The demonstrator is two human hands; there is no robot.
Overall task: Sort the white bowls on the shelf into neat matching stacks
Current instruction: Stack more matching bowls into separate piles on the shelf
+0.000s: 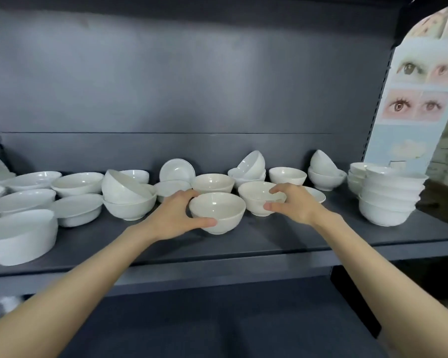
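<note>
two hands on two white bowls at the middle of the shelf

a glossy white front bowl (217, 211), round and deep with a small foot, sat on the dark grey shelf (243, 245) just below the centre of the frame. the left hand (175, 215) gripped it, thumb curled along its near side and fingers wrapped round the far left of the rim. just beside it to the right stood a second bowl (256, 200) of much the same shape. the right hand (294, 202) held it with the thumb pressed on the near wall and the fingers hooked over the rim.

several bowls carried others. left of centre a tilted bowl (124, 189) leaned inside an upright one. at the back, right of centre, another tilted bowl (252, 164) lay atop a short pile. at the right a neat stack (388, 202) of nested bowls stood near the shelf's end. a plate (177, 169) leaned upright against the back panel.

the right fingers hid part of the second bowl's rim, and a shallow dish (317, 195) behind that wrist was mostly covered. a big bowl (21, 237) at the lower left and its neighbours were cut off by the frame edge. a poster (419, 99) of eyes at the upper right was blurred.
</note>
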